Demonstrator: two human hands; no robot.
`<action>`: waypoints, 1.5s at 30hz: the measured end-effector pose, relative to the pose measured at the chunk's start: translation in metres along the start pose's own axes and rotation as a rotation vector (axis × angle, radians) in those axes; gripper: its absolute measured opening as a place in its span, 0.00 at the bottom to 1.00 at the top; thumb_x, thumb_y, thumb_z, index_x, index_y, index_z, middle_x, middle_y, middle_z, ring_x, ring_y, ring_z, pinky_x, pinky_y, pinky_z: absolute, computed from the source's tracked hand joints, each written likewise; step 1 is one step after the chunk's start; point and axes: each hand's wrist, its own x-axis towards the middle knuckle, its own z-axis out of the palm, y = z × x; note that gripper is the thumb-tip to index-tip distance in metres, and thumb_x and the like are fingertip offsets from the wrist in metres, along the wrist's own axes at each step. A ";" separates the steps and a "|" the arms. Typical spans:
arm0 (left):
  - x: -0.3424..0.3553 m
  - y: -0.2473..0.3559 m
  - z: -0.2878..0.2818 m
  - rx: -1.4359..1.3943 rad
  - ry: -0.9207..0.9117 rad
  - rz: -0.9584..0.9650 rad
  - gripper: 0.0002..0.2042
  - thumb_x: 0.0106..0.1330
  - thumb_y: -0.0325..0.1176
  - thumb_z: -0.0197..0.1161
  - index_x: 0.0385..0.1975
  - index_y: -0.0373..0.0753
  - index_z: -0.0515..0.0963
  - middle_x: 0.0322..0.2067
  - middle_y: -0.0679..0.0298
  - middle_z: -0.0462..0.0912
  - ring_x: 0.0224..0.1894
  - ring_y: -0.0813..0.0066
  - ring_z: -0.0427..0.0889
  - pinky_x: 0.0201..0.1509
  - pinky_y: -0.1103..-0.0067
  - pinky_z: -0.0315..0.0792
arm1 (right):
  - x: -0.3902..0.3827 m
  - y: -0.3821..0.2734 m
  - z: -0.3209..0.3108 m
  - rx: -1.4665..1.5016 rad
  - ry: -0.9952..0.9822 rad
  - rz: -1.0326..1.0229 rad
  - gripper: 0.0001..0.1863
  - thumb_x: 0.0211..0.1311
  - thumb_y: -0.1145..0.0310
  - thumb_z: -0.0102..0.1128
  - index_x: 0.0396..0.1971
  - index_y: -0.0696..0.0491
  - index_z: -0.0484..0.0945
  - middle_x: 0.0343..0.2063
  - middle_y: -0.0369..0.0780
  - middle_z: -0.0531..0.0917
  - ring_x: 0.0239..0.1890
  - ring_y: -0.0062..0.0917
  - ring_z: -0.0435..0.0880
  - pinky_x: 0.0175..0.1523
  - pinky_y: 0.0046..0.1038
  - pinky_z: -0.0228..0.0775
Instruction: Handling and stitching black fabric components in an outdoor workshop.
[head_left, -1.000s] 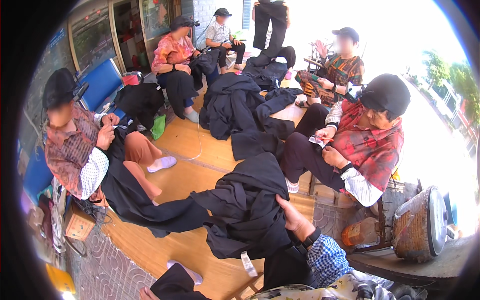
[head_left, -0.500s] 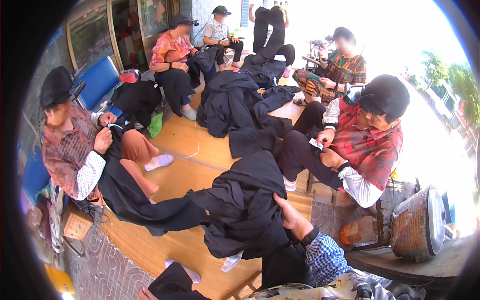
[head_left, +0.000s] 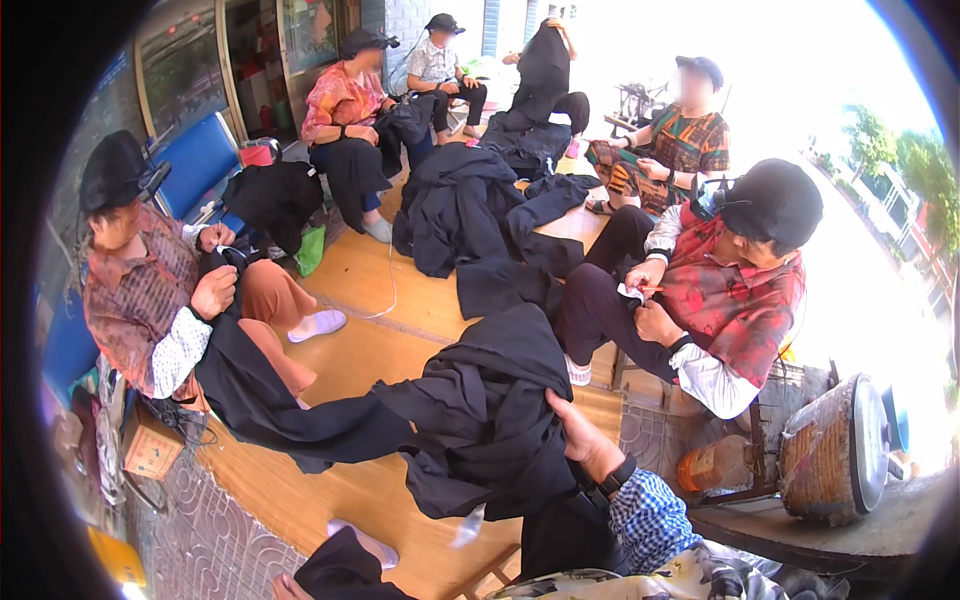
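My right hand (head_left: 585, 442), with a dark band at the wrist and a blue checked sleeve, holds the edge of a bunched black garment (head_left: 490, 385). Its thumb lies along the cloth, while the other fingers are hidden behind the folds. From the garment's lower edge hangs a small whitish, translucent tag (head_left: 467, 526). Only a bit of my left hand (head_left: 288, 588) shows at the bottom edge, beside more black cloth (head_left: 350, 568) over my leg; its fingers are mostly out of sight.
Black garments (head_left: 455, 205) are heaped on wooden boards (head_left: 350, 275). Co-workers sit around them, handling black cloth; the one at right holds a thin orange stick (head_left: 650, 289). A round drum-like container (head_left: 830, 450) stands at right, a cardboard box (head_left: 153, 447) at left.
My hands stay almost still. The far co-worker's lifted trousers have dropped and bunched. The left co-worker's nearer hand has moved slightly; at the far right a person's raised hand has come down.
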 end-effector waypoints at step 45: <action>-0.001 -0.014 0.019 -0.180 0.084 0.013 0.12 0.64 0.36 0.47 0.25 0.34 0.70 0.22 0.50 0.73 0.25 0.50 0.72 0.27 0.65 0.64 | -0.004 0.000 0.002 -0.003 0.041 -0.004 0.26 0.59 0.57 0.51 0.52 0.60 0.64 0.49 0.42 0.72 0.49 0.30 0.73 0.56 0.31 0.64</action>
